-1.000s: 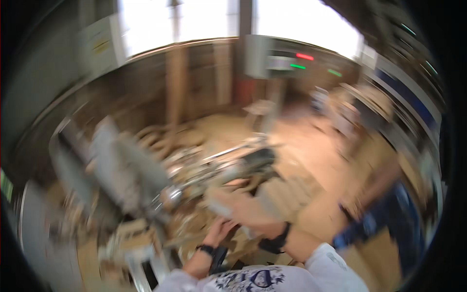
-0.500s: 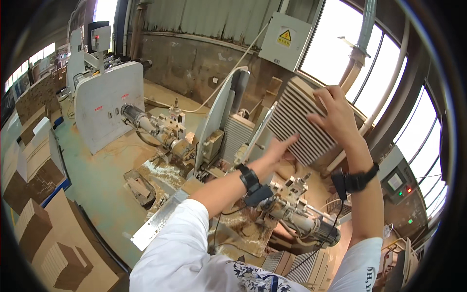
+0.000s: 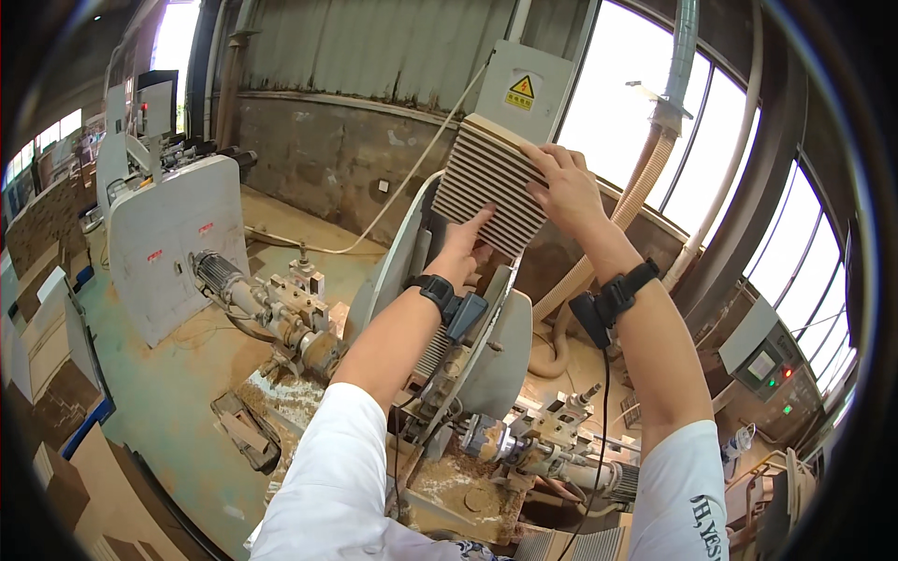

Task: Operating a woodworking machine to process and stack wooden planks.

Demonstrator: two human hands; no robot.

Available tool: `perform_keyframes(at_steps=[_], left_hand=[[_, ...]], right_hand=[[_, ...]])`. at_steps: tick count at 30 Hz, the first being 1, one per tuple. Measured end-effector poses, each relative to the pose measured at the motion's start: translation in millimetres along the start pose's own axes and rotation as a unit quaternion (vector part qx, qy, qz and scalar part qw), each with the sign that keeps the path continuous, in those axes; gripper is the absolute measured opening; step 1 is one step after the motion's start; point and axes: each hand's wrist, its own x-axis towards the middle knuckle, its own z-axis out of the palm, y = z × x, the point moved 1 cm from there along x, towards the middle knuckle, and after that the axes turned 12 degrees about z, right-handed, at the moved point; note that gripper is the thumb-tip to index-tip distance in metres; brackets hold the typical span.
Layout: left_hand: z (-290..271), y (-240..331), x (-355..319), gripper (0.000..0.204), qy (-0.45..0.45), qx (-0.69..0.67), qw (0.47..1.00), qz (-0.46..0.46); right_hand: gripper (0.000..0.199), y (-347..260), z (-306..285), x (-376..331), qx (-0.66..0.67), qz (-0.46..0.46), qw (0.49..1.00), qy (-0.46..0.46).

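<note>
Head view: both hands hold a stack of thin wood slats (image 3: 491, 182) raised above the woodworking machine (image 3: 468, 346). Right hand (image 3: 564, 187) grips the top edge, left hand (image 3: 463, 245) props underneath, palm probably flat. Loose slats could fan out and drop into the machine if the grip slackens.

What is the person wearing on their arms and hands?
Both hands are bare, no gloves. The left hand and right hand each have a black strap at the wrist carrying a small dark box; a thin black cable hangs from the right one. Short white sleeves cover the upper arms, the right with dark lettering.
</note>
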Motion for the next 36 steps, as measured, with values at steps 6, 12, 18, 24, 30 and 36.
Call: perform_keyframes(at_steps=[6, 12, 18, 24, 30, 36], left_hand=[[-40, -32, 9, 0.045, 0.042, 0.025, 0.997, -0.057], [-89, -73, 1, 0.056, 0.099, 0.056, 0.987, -0.112], [-114, -45, -25, 0.062, -0.029, 0.254, 0.944, -0.208], [-115, -24, -99, 0.055, -0.151, 0.348, 0.896, -0.232], [-161, 165, -264, 0.02, 0.023, 0.25, 0.947, -0.201], [-202, 326, -485, 0.029, 0.299, 0.248, 0.919, 0.074]], right_hand=[[0.045, 3, 58, -4, 0.034, -0.002, 0.998, -0.053], [0.044, -11, 94, -34, 0.01, -0.003, 0.994, -0.113], [0.043, -21, 96, -57, 0.019, 0.02, 0.986, -0.164], [0.049, -7, 107, -75, 0.145, 0.002, 0.979, -0.141], [0.051, -59, 58, -180, 0.227, 0.062, 0.972, 0.013], [0.048, -141, 86, -398, 0.385, 0.087, 0.91, -0.125]])
